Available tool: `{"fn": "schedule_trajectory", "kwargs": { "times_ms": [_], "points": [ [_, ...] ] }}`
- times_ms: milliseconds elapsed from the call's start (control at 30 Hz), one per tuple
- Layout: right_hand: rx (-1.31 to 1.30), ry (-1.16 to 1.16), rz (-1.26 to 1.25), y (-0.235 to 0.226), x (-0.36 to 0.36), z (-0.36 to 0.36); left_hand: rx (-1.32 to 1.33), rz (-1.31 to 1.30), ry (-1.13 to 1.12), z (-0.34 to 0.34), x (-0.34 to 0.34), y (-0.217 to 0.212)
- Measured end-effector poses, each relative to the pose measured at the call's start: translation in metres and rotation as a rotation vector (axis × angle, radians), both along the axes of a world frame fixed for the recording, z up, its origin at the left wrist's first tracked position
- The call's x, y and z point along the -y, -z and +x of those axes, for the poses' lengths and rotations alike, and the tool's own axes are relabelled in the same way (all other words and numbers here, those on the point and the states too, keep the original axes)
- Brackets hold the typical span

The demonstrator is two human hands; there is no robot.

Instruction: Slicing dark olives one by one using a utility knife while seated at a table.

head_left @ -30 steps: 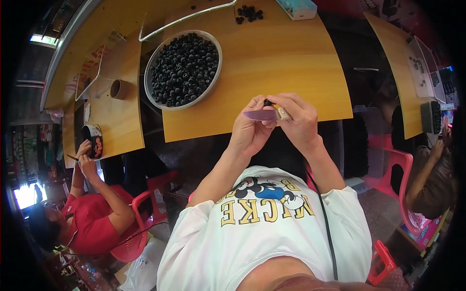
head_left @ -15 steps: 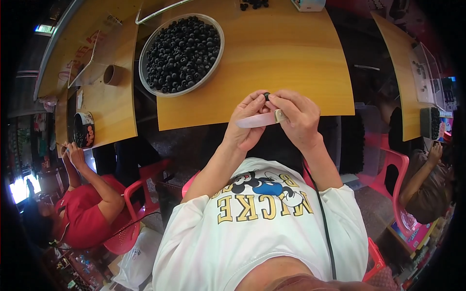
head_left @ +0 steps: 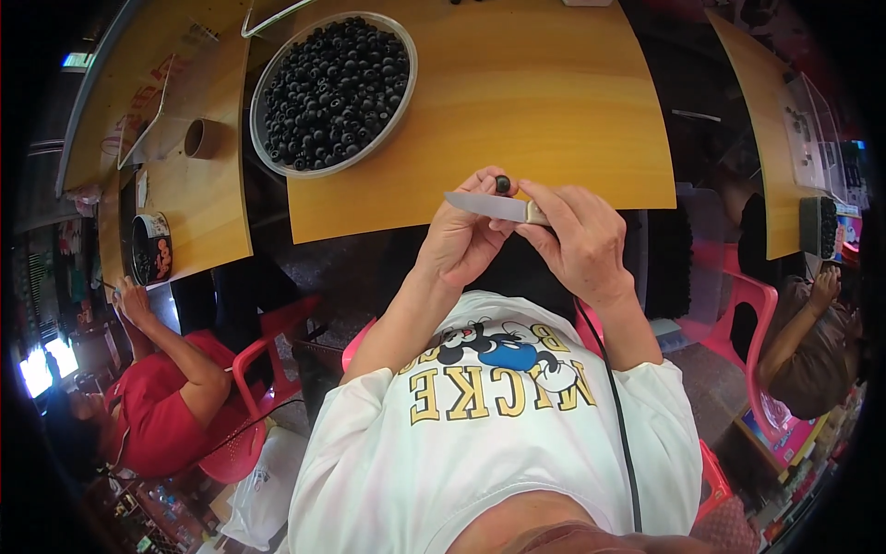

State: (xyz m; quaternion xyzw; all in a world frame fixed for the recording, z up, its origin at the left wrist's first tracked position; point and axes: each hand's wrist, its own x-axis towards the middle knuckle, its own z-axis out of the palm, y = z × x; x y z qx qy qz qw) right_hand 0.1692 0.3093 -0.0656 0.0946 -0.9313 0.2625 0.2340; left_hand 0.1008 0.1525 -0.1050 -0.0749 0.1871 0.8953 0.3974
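Observation:
A small black round bead-like piece (head_left: 502,185) sits at the fingertips of my left hand (head_left: 459,242), which pinches it just beyond the table's front edge. In my right hand (head_left: 591,242) is a small knife (head_left: 486,203), gripped by its pale handle. Its blade points left, crossing in front of the left fingers just below the piece; whether it touches them I cannot tell. Ahead and to the left stands a clear round tub (head_left: 305,173), heaped with many similar black pieces (head_left: 337,92), several showing a hole or dimple.
The yellow wooden table (head_left: 517,102) lies ahead of me. On the left table are a brown cup (head_left: 201,138) and a printed tub (head_left: 152,247), near a person in red (head_left: 166,397). Another person (head_left: 803,342) sits at the right table (head_left: 766,138). A black cable runs down my shirt.
My right hand has drawn slightly away from the black piece, and the knife has turned and risen closer to it. The tub and table have shifted a little up and left in view.

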Motion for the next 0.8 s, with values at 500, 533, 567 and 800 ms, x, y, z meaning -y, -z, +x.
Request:
{"fn": "schedule_trajectory", "kwargs": {
  "times_ms": [500, 533, 567, 800],
  "points": [
    [0.018, 0.006, 0.018, 0.01, -0.008, -0.003, -0.031, 0.058, 0.023, 0.004, 0.003, 0.004],
    [0.054, 0.057, 0.07, 0.011, -0.014, -0.005, -0.039, 0.099, 0.03, 0.006, 0.005, 0.004],
    [0.092, 0.115, 0.124, 0.012, -0.022, -0.006, -0.036, 0.101, 0.037, 0.007, 0.005, 0.0],
    [-0.011, 0.328, -0.4, 0.021, -0.046, -0.01, -0.004, 0.169, 0.045, 0.005, 0.005, 0.004]
  ]
}}
